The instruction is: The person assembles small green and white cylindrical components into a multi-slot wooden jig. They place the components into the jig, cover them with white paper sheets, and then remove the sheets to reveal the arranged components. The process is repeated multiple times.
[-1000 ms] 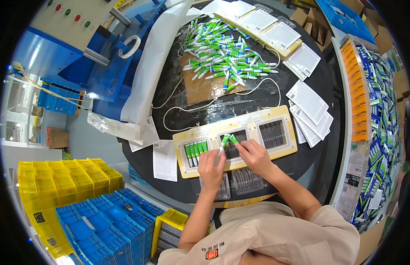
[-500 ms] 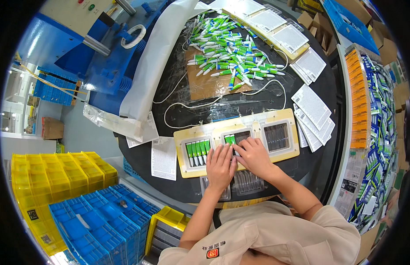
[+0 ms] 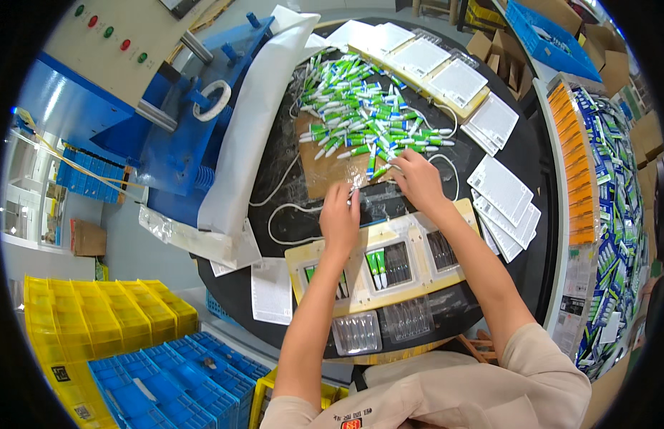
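My right hand (image 3: 420, 182) reaches to the near edge of a heap of small green-and-white tubes (image 3: 364, 104), its fingers closed on a tube (image 3: 381, 171). To its left, my left hand (image 3: 339, 222) hovers beyond the holder with its fingers drawn together; a small whitish bit shows at them, too small to name. Under my forearms lies a yellow-framed holder (image 3: 355, 284) with three windows. Two tubes (image 3: 377, 268) stand side by side in the middle one, beside bare clear plastic slots. My left forearm partly covers the tubes in the left window. Empty clear slots (image 3: 441, 248) show in the right window.
Printed white cards (image 3: 272, 289) lie around the black round table, with stacks at right (image 3: 502, 187). A second holder (image 3: 418, 64) bears cards at the back. Clear blister trays (image 3: 356, 333) sit nearest me. A blue press (image 3: 196, 107) stands left; yellow (image 3: 103, 314) and blue crates (image 3: 167, 375) are lower left.
Both hands have left the holder's middle window and moved away from me, the right one to the tube heap. A second tube now shows clearly in that window. The view has shifted slightly.
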Available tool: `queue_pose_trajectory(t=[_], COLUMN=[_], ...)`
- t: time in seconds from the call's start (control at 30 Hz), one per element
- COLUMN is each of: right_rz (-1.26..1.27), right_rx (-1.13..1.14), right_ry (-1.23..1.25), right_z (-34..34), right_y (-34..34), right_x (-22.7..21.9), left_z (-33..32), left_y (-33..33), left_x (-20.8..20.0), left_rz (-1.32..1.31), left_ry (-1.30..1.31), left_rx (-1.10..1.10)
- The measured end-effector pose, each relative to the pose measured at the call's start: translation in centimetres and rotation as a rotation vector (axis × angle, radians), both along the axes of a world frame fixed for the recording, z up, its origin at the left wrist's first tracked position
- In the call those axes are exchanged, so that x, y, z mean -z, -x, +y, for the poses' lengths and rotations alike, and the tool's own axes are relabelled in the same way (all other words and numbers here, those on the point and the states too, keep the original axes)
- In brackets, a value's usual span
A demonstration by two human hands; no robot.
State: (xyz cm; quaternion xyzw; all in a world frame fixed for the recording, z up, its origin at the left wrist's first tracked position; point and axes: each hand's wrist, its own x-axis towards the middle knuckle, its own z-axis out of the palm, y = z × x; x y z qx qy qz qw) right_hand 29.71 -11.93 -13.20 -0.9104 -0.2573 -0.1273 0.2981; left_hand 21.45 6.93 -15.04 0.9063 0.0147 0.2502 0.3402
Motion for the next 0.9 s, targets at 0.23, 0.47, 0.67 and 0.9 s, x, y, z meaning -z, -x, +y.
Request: queue_pose_trajectory(t=[0.23,0.47,0.67,0.9], right_rz=[-0.148,0.182,-0.067,-0.192], right_rx=[-0.177,0.008,-0.019,-0.017], right_ry=[0.326,-0.219,-0.173,-0.052], right_z=[1.2,-6.3,-5.1,-4.0], right_y=[-3.2,12.6,18.3,18.1], right_x=[2.9,-1.7,0.8,2.3], left_z=[-0.7,0.6,-4.9,-6.2], left_y=[-13.7,-4.0,12.7,13.6], left_x=[2.7,-1.8,-2.0,1.1], left_rz=[0.446,0.277,-0.049,-0.252], left_ry=[-0.286,0.439,0.227,-0.268], left_rx=[0.057,0.246,0.106,0.102])
